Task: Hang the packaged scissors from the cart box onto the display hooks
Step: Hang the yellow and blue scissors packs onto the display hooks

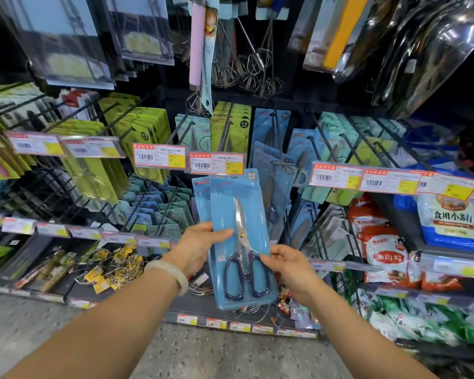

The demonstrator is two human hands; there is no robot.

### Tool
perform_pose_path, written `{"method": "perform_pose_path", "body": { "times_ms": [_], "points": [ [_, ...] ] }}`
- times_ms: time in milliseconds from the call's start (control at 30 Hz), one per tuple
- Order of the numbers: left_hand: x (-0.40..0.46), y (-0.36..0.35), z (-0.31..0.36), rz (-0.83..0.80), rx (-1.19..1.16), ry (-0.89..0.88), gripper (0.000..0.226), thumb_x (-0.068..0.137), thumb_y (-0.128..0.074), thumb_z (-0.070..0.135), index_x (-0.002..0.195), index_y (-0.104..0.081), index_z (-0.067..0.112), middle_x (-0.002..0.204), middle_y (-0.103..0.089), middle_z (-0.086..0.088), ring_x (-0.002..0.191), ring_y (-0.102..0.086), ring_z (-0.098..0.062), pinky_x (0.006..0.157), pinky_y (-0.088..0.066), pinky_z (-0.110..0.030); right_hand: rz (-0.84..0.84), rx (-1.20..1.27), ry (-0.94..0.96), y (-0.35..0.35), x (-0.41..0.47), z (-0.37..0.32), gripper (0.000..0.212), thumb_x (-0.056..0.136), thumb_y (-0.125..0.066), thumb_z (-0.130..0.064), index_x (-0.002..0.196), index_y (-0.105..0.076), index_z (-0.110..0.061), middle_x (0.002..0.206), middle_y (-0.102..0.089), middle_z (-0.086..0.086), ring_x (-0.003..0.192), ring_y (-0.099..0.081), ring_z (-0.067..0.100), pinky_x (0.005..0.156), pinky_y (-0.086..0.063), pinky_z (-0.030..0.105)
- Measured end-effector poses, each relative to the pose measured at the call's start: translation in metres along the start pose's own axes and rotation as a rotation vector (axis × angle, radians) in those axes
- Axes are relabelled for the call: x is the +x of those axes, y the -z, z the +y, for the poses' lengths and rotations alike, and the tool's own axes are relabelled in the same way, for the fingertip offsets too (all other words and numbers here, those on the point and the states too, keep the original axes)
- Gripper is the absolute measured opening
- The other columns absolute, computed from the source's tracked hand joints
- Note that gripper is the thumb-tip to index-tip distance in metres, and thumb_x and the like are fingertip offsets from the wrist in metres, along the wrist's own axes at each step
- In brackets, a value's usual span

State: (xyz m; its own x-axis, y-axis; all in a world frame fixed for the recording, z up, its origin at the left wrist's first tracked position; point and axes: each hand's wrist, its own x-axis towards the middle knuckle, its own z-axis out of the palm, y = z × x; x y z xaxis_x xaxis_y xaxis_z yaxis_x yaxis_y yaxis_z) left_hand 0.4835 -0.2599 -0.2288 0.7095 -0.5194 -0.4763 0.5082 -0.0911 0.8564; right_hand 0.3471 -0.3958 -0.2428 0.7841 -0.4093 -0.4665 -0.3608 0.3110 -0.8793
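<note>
hands both out in front, forearms reaching fwd w/ elbows low. left hand (200, 248) grips the left edge of the blue scissors packs (238, 236), thumb across the front, pale bracelet (170, 272) on the wrist. right hand (288, 268) pinches the lower right edge by the dark handles. looks like 2 packs stacked, held upright just below a price tag (216, 164), in front of the display hooks (278, 138).
</note>
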Motion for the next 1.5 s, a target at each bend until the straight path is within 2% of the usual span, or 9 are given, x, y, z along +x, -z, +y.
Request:
{"method": "perform_pose_path", "body": {
  "times_ms": [200, 467, 633, 867, 967, 1033, 1167, 1333, 1500],
  "points": [
    [-0.004, 0.004, -0.005, 0.003, -0.042, -0.049, 0.014, 0.08, -0.068, -0.002, 0.093, -0.067, 0.001, 0.091, -0.072, -0.012, 0.07, -0.071, -0.018, 0.065, -0.06, -0.028, 0.0, 0.125, 0.012, -0.003, -0.003, -0.003, 0.015, 0.091, -0.054, -0.002, 0.104, -0.06, -0.005, 0.091, -0.069, 0.011, 0.074, -0.066, 0.02, 0.064, -0.057, 0.028],
    [-0.004, 0.002, 0.0, 0.072, -0.056, -0.081, 0.025, 0.075, -0.071, -0.004, 0.099, -0.066, -0.002, 0.092, -0.071, -0.013, 0.083, -0.068, -0.027, 0.09, -0.053, -0.042, 0.01, 0.245, 0.028, -0.004, -0.001, -0.001, 0.012, 0.092, -0.051, 0.0, 0.1, -0.059, -0.003, 0.085, -0.069, 0.008, 0.067, -0.067, 0.014, 0.058, -0.057, 0.024],
    [-0.001, 0.0, 0.001, 0.112, -0.063, -0.061, 0.012, 0.077, -0.069, -0.006, 0.082, -0.066, 0.004, 0.086, -0.069, -0.012, 0.076, -0.066, -0.026, 0.088, -0.052, -0.044, -0.022, 0.156, 0.003, -0.001, -0.001, 0.002, 0.01, 0.088, -0.059, -0.004, 0.098, -0.06, -0.007, 0.085, -0.071, 0.004, 0.071, -0.068, 0.013, 0.063, -0.055, 0.023],
    [0.002, -0.003, 0.002, 0.208, -0.168, -0.028, 0.012, 0.083, -0.066, -0.001, 0.08, -0.061, 0.009, 0.081, -0.066, -0.008, 0.071, -0.062, -0.021, 0.077, -0.054, -0.039, -0.13, -0.057, -0.159, 0.016, -0.007, 0.002, 0.035, 0.076, -0.069, 0.005, 0.109, -0.057, -0.001, 0.097, -0.068, 0.013, 0.086, -0.065, 0.022, 0.077, -0.054, 0.03],
    [0.003, -0.007, 0.001, 0.179, -0.149, -0.014, 0.013, 0.084, -0.066, 0.003, 0.096, -0.063, 0.004, 0.092, -0.067, -0.01, 0.076, -0.063, -0.022, 0.08, -0.054, -0.038, -0.173, -0.188, -0.188, 0.012, -0.013, 0.002, 0.031, 0.078, -0.067, 0.007, 0.106, -0.056, -0.001, 0.092, -0.066, 0.014, 0.072, -0.062, 0.015, 0.056, -0.048, 0.018],
    [0.002, -0.01, 0.002, 0.182, -0.123, -0.013, 0.016, 0.085, -0.067, 0.005, 0.099, -0.062, 0.004, 0.097, -0.067, -0.012, 0.084, -0.063, -0.024, 0.09, -0.051, -0.042, -0.177, -0.235, -0.169, 0.011, -0.016, 0.003, 0.024, 0.08, -0.065, 0.005, 0.1, -0.058, -0.005, 0.09, -0.068, 0.011, 0.07, -0.061, 0.014, 0.053, -0.044, 0.017],
    [-0.001, -0.01, 0.007, 0.182, -0.08, -0.053, 0.012, 0.083, -0.068, 0.005, 0.094, -0.064, 0.007, 0.093, -0.066, -0.007, 0.092, -0.062, -0.025, 0.095, -0.048, -0.04, -0.143, 0.015, -0.141, 0.016, -0.019, 0.006, 0.016, 0.088, -0.057, 0.002, 0.101, -0.056, -0.007, 0.092, -0.07, 0.008, 0.081, -0.066, 0.019, 0.069, -0.056, 0.025],
    [-0.003, -0.013, 0.009, 0.213, -0.192, -0.042, 0.011, 0.085, -0.065, 0.002, 0.09, -0.056, 0.007, 0.088, -0.064, -0.007, 0.076, -0.062, -0.021, 0.079, -0.053, -0.041, 0.0, 0.434, -0.179, 0.012, -0.016, 0.019, 0.009, 0.086, -0.057, 0.003, 0.093, -0.061, -0.001, 0.076, -0.073, 0.01, 0.063, -0.07, 0.015, 0.054, -0.057, 0.022],
    [0.005, -0.008, 0.004, 0.287, -0.173, -0.024, 0.011, 0.083, -0.07, 0.01, 0.088, -0.06, 0.011, 0.11, -0.066, -0.015, 0.084, -0.061, -0.025, 0.09, -0.05, -0.042, 0.029, 0.494, -0.113, 0.002, -0.02, 0.029, 0.018, 0.086, -0.052, 0.012, 0.091, -0.06, -0.003, 0.07, -0.073, 0.006, 0.06, -0.07, 0.012, 0.053, -0.056, 0.02]
  ]
}}
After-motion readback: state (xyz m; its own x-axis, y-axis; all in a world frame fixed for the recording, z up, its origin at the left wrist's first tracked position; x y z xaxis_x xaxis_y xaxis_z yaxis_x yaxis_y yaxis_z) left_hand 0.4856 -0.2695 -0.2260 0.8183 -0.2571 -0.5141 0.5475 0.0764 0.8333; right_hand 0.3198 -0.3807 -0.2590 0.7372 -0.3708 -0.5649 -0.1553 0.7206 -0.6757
